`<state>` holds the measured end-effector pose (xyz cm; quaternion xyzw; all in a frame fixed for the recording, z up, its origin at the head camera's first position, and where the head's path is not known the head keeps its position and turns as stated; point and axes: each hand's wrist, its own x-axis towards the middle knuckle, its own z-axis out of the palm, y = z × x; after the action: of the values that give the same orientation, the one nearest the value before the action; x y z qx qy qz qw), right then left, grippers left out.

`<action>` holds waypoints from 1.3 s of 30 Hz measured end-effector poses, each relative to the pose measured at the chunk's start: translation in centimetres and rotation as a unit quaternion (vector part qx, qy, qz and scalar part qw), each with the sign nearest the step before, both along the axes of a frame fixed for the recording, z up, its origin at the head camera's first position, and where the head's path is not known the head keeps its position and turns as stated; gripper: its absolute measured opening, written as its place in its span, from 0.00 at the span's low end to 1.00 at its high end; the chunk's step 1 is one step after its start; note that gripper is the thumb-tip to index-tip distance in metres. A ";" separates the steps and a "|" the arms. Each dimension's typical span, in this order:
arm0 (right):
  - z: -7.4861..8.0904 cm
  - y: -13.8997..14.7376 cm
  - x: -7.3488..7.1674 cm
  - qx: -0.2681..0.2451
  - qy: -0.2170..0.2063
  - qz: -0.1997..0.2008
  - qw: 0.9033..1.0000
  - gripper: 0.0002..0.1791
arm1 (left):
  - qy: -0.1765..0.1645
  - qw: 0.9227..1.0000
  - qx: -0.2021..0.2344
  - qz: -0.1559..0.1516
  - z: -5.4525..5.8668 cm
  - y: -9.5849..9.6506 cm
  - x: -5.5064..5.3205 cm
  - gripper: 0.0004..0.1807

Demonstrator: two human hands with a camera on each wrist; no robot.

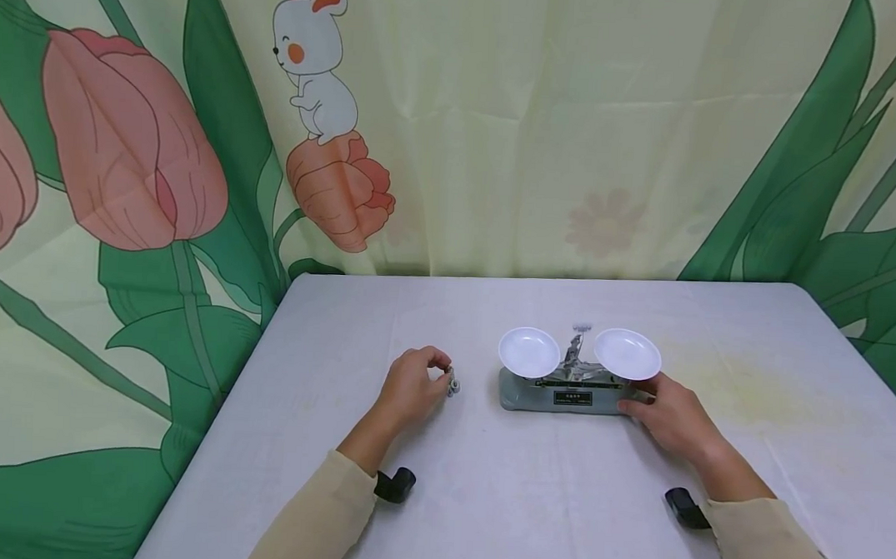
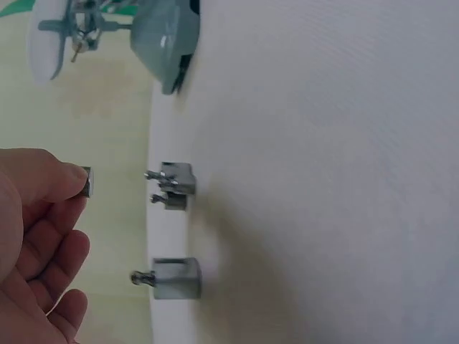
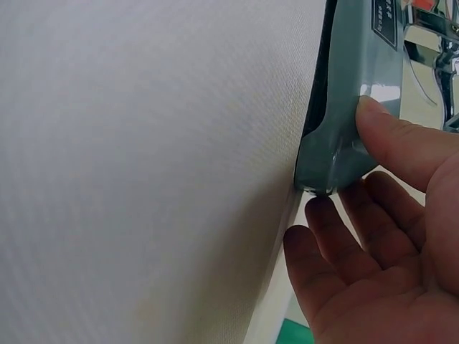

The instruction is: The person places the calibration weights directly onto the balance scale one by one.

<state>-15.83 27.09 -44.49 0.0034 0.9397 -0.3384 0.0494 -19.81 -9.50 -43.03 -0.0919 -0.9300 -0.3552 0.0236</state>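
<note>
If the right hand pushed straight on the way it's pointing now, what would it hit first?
The right hand would meet the balance scale's grey base first. There looks to be no gap to cross: its thumb already appears to rest on the base's front, though finger contact behind is harder to judge.

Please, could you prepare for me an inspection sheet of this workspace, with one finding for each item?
Surface: white tablecloth, yellowish stain on the right.
Job's things: balance scale with two white pans, both empty; at least three knobbed metal weights standing left of it.
Clutter: nothing seen.
Left hand: pinches a small metal piece, partly hidden, perhaps a weight.
Right hand: grips the scale's right end.
Cables: nothing seen.
Surroundings: fabric backdrop printed with tulips and a rabbit on a carrot.
</note>
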 end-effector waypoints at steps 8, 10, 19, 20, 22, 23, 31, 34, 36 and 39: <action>-0.1 0.0 0.1 0.002 0.001 0.000 1.000 0.37 | -0.004 0.999 0.011 -0.045 2.0 0.8 0.3 0.06; -0.1 0.0 0.1 0.003 0.002 0.000 1.000 0.37 | -0.006 0.999 0.009 -0.051 2.5 1.0 0.3 0.07; -0.1 0.1 -0.1 0.001 0.003 0.003 1.000 0.37 | 0.021 0.996 -0.009 -0.085 4.8 2.0 0.0 0.08; -0.1 0.1 -0.1 -0.001 0.001 0.002 1.000 0.37 | 0.023 0.996 -0.010 -0.089 5.1 2.1 0.0 0.08; -0.1 0.1 -0.1 -0.002 -0.002 0.002 1.000 0.37 | 0.028 0.995 -0.013 -0.098 5.5 2.5 -0.2 0.08; -0.1 0.1 -0.1 -0.002 -0.002 0.002 1.000 0.37 | 0.029 0.994 -0.014 -0.101 5.7 2.6 -0.3 0.08; -0.1 0.0 -0.1 0.000 -0.002 0.000 1.000 0.37 | 0.034 0.992 -0.018 -0.117 6.6 4.2 -0.9 0.09; -0.1 0.1 -0.2 0.000 0.003 0.002 1.000 0.37 | 0.033 0.992 -0.016 -0.118 6.5 4.7 -1.1 0.10; -0.1 0.2 -0.2 0.003 0.007 0.004 1.000 0.36 | 0.028 0.993 -0.016 -0.116 6.3 5.1 -1.3 0.10; -0.1 0.3 -0.1 0.005 0.005 0.005 1.000 0.36 | 0.019 0.993 -0.017 -0.114 6.0 5.5 -1.5 0.11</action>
<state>-15.94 27.35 -44.59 -0.0030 0.9415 -0.3338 0.0466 -21.33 -3.96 -37.07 -0.2042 -0.9188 -0.3378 -0.0013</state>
